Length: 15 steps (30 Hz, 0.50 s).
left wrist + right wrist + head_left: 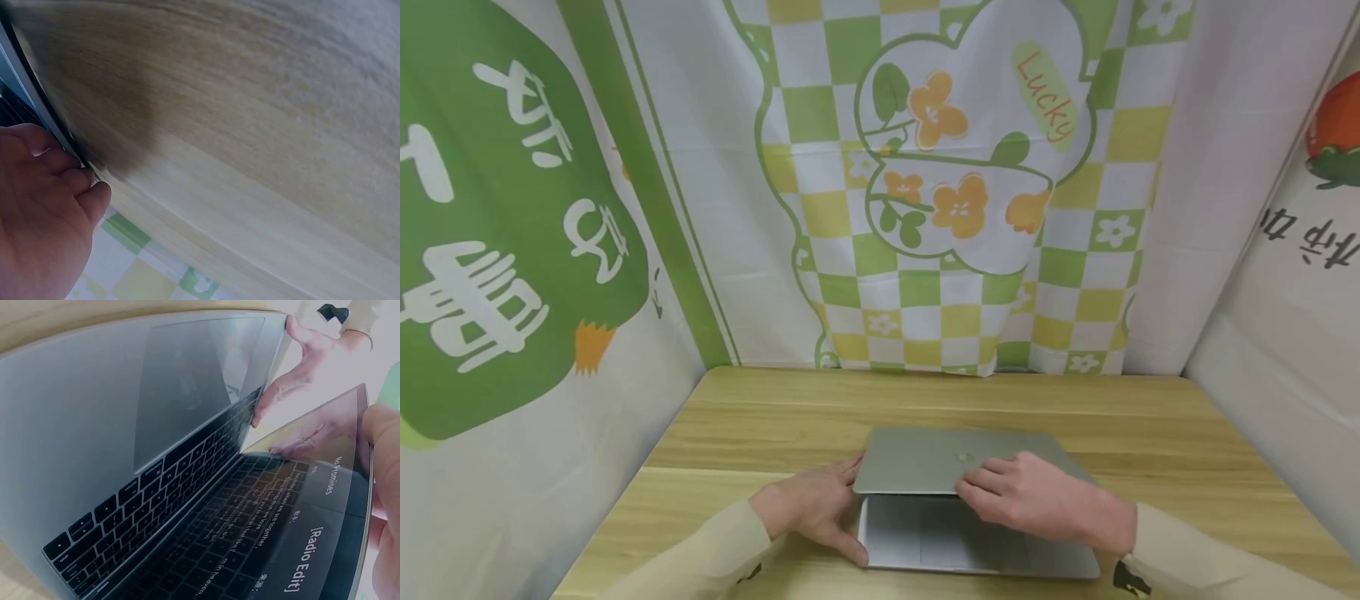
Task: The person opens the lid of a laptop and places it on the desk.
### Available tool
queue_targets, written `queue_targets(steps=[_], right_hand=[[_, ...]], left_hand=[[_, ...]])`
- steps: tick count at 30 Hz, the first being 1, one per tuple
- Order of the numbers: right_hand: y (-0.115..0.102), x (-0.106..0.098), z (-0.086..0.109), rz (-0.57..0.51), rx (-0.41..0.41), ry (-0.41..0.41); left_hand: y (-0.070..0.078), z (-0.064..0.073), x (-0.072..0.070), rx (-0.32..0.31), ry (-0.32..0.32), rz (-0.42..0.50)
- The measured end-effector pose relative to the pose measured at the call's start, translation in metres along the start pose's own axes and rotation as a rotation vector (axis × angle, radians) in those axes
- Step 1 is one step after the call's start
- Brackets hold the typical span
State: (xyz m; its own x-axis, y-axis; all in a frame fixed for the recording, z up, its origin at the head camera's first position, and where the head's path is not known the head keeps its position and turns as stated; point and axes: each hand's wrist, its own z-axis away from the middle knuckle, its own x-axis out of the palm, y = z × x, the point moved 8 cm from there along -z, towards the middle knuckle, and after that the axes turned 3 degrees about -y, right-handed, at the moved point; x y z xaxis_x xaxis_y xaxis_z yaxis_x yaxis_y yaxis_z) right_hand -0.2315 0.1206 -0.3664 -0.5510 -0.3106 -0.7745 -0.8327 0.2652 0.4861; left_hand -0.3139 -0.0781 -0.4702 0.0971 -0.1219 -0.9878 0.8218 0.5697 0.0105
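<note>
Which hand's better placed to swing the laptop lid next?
Right, probably: the right hand holds the free edge of the lid, while the left hand touches the side of the base.

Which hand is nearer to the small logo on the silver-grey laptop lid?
The right hand, gripping the lid beside the logo; the left hand touches the laptop's left side.

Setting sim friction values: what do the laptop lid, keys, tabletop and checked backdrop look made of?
Laptop lid: probably metal, matte silver-grey; even, satiny surface, thin edge.
Keys: likely plastic, matte black with pale lettering.
Tabletop: wood or wood-look laminate, smooth; grain streaks show, but don't settle which.
Checked backdrop: seems thin printed fabric, mostly matte; soft folds near its lower edge.
</note>
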Motion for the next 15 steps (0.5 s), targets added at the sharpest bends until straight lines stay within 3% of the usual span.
queue_targets(steps=[15], right_hand=[[0.019, -0.006, -0.006, -0.038, 0.032, 0.004]], left_hand=[[-0.005, -0.001, 0.006, -0.073, -0.064, -0.103]])
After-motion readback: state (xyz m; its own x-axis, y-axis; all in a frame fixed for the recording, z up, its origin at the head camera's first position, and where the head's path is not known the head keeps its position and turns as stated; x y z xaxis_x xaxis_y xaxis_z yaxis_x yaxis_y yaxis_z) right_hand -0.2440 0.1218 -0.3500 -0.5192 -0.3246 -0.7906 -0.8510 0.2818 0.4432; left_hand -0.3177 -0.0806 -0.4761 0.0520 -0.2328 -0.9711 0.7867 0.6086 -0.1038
